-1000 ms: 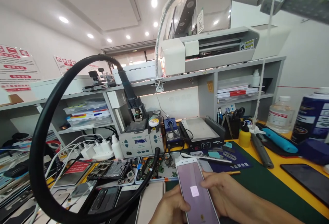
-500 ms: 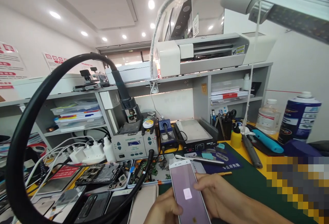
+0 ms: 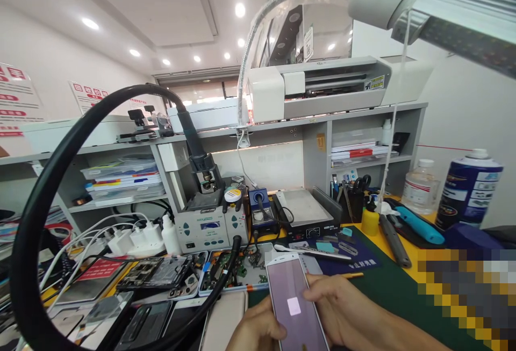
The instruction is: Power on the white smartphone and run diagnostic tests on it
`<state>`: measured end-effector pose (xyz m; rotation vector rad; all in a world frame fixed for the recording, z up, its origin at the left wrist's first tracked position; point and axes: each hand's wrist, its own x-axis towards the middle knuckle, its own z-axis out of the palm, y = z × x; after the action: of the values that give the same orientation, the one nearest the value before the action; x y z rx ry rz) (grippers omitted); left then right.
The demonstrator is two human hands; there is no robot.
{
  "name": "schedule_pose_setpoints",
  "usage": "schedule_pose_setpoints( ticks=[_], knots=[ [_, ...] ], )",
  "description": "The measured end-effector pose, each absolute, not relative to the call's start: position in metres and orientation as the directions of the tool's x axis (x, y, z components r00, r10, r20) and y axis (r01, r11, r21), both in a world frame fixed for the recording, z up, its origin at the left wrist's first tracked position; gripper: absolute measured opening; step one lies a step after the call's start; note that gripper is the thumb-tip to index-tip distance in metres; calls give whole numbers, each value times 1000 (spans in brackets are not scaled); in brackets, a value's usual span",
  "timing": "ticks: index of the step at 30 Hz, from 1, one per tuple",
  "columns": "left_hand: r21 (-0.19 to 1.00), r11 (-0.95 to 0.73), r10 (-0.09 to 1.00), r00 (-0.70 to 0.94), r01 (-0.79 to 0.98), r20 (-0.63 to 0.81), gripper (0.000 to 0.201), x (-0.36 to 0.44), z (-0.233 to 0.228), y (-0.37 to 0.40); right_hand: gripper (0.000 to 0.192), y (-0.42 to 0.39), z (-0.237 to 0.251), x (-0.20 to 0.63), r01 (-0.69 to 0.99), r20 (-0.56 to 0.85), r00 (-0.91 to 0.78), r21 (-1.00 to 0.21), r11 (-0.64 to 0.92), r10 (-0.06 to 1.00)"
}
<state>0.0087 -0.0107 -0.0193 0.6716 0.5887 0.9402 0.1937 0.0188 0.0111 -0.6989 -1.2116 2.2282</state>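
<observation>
hose [image 3: 48, 179]: thick black loop filling the left half of the frame, its far end plugged into the grey station.
opened phones [image 3: 157, 273]: stripped handsets and boards lying on the counter [image 3: 403, 286], lower left of centre.
chargers [image 3: 133, 238]: white plugs and cables, left of the station.
station [image 3: 209, 227]: grey rework unit at mid-frame, a handpiece standing on top.
left hand [image 3: 258, 332]: bottom centre, thumb laid on the phone's left edge; grip closed around the phone from the left.
phone [image 3: 292, 302]: white-framed, bottom centre, screen up and lit pale pink with a small bright square; held above the green mat, tilted away from the camera.
right hand [image 3: 342, 313]: just right of the phone, fingers reaching onto its right edge; grip holding the phone.
hot plate [image 3: 302, 208]: flat grey plate behind the phone.
yellow bottle [image 3: 370, 219]: right of the plate.
spray can [image 3: 467, 187]: blue, right edge, beside a clear bottle [image 3: 421, 184].
lamp [image 3: 427, 1]: upper right, on a white gooseneck.
</observation>
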Motion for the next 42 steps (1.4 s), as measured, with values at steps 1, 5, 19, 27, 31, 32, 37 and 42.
schedule_pose_setpoints(
  ticks=[1, 5, 19, 27, 31, 32, 37, 42],
  knots=[
    [738, 421, 869, 467, -528, -162, 63, 9, -20, -10, 36, 19, 11, 194, -189, -194, -741, -858, -477, 643],
    [725, 427, 867, 473, -541, -157, 60, 10, -19, -10, 37, 20, 11, 193, -195, -202, -732, -853, -485, 650],
    [751, 471, 846, 480, -463, -234, 73, 8, -10, -12, 36, 21, 10, 193, -209, -172, -751, -854, -477, 638],
    [723, 497, 838, 481, -480, -257, 63, 8, -5, -20, 37, 19, 13, 192, -210, -170, -751, -855, -474, 638],
    [725, 515, 826, 490, -457, -278, 62, 7, -4, -20, 36, 19, 13, 191, -203, -174, -751, -857, -473, 637],
    [724, 517, 826, 488, -458, -281, 62, 7, -4, -20, 37, 19, 13, 191, -205, -172, -750, -857, -473, 638],
    [746, 520, 816, 501, -417, -289, 72, 7, -5, -16, 38, 19, 12, 192, -212, -176, -745, -852, -478, 644],
    [748, 514, 823, 488, -419, -292, 73, 6, -10, -13, 39, 18, 13, 193, -207, -179, -746, -853, -479, 642]
  ],
)
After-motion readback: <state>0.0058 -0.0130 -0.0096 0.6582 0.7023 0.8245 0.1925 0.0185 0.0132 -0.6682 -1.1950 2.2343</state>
